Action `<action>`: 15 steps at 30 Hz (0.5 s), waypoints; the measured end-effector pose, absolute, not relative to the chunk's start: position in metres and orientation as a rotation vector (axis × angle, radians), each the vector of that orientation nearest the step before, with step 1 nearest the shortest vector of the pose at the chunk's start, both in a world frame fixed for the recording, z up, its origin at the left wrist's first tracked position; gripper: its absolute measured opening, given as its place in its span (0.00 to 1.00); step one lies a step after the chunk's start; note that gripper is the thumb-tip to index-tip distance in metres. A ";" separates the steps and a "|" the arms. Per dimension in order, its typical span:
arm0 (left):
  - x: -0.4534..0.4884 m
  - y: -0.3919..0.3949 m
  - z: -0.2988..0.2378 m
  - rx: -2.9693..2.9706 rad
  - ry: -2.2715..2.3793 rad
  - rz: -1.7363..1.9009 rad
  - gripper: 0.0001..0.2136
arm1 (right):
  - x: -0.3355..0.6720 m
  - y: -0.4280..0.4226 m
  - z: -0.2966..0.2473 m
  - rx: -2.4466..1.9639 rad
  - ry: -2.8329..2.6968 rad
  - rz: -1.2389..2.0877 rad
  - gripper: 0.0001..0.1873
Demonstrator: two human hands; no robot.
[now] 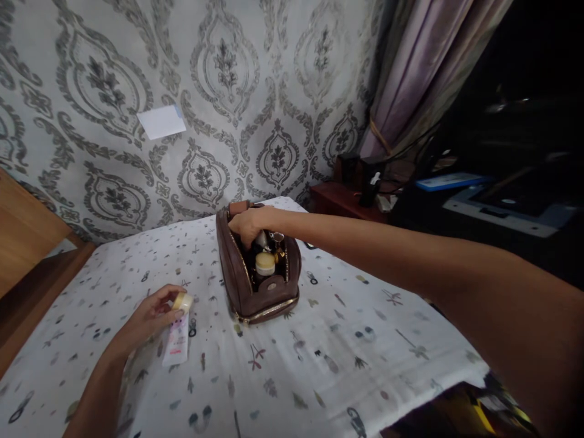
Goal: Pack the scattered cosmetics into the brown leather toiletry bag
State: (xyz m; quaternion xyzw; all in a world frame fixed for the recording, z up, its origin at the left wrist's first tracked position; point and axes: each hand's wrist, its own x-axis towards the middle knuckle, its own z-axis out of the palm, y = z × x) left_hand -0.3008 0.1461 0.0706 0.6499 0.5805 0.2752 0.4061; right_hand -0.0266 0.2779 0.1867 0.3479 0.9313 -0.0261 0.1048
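Note:
A brown leather toiletry bag stands unzipped in the middle of the table. Inside it I see a cream-lidded jar and other small bottles. My right hand reaches into the top of the bag, fingers curled around a small white-topped bottle. My left hand rests on the table to the left, fingers closed on the cream cap of a white and pink tube that lies flat on the cloth.
A white tablecloth with small printed figures covers the table. A patterned wall stands behind. At the right are a curtain, a dark red side table with small items, and dark furniture. Wooden furniture is at the left.

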 end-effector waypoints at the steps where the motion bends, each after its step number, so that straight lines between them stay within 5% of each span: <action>1: -0.301 0.146 0.070 1.643 1.465 0.695 0.22 | -0.027 0.280 0.186 1.010 2.723 -0.108 0.21; 15: -0.303 0.148 0.066 1.640 1.459 0.690 0.22 | -0.032 0.274 0.188 0.999 2.611 -0.081 0.22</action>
